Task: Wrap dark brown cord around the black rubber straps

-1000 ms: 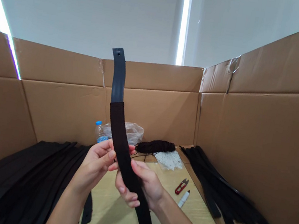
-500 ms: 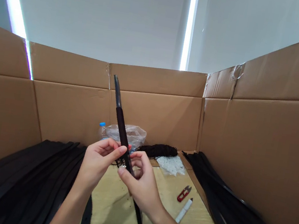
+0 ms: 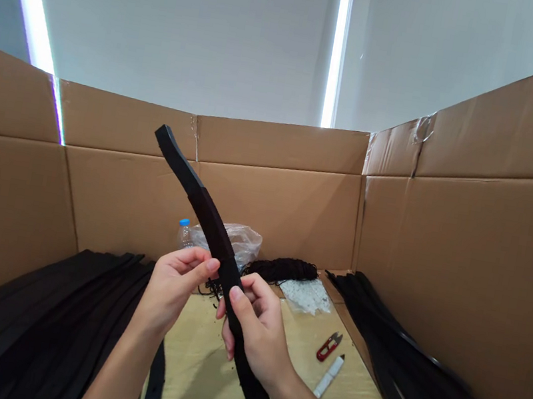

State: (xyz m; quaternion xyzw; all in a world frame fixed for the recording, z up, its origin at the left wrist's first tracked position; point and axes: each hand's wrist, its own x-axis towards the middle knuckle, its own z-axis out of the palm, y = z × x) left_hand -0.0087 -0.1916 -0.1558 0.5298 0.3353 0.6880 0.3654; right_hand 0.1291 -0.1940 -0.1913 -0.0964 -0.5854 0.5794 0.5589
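Observation:
A long, slightly curved black strip slants in front of me, its upper end pointing left. Dark thread is wrapped tightly round its upper middle part. My right hand grips the strip below the wrapping, thumb on its face and fingers behind. At the strip's left edge, near the wrapping's lower end, my left hand is closed in a pinch; what lies between the fingertips is hidden. Loose dark strands show behind the hands, partly covered.
Black strips lie in a pile at left and another at right. Red thread snips and a white marker-like pen rest on the table. Behind are a thread bundle, clear bags and a bottle. Cardboard walls surround everything.
The strip has been turned so its broad face shows, and its upper end has swung left. My right thumb has shifted onto that face; my left hand stays near the same spot.

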